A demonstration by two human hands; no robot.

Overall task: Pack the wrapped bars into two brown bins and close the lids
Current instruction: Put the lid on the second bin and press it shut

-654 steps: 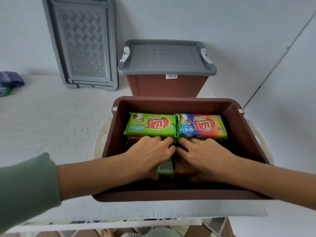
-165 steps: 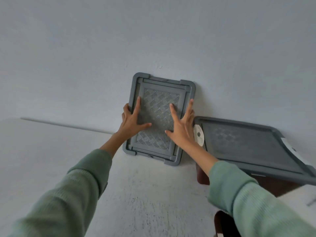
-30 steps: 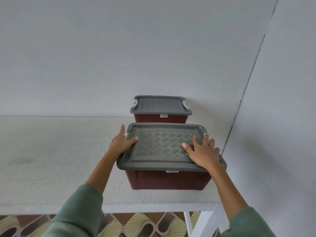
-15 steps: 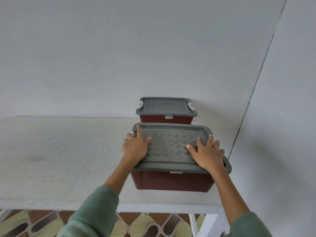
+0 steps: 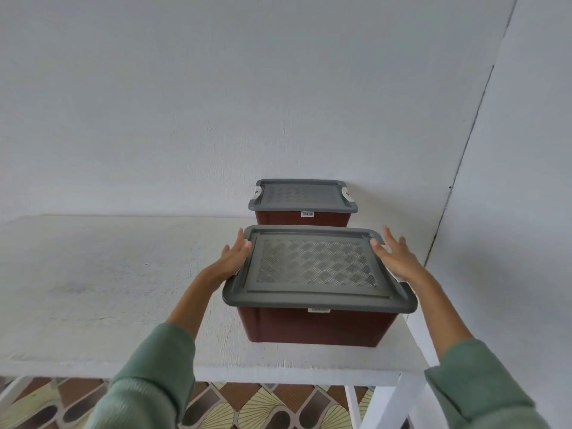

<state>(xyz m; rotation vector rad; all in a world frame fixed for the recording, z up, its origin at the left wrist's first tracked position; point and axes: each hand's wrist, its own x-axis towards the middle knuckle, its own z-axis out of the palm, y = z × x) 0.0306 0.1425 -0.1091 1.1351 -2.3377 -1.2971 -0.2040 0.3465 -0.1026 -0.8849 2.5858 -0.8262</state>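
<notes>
Two brown bins stand on the white table, one behind the other. The near bin (image 5: pixel 315 328) carries a grey patterned lid (image 5: pixel 315 267) that lies flat over it. The far bin (image 5: pixel 301 217) against the wall also has its grey lid (image 5: pixel 301 196) on, with white latches at both ends. My left hand (image 5: pixel 232 258) is at the near lid's left edge with straight fingers, the thumb at the rim. My right hand (image 5: pixel 397 258) hovers at the lid's right edge, fingers spread and straight. The wrapped bars are hidden inside the bins.
The white table (image 5: pixel 108 289) stretches out to the left of the bins. A white wall rises behind, and a side wall (image 5: pixel 510 212) stands close on the right of the bins. Patterned floor tiles (image 5: pixel 247 407) show below the table's front edge.
Both hands have slid off the top of the near lid outward to its left and right edges. The lid stays flat on the bin.
</notes>
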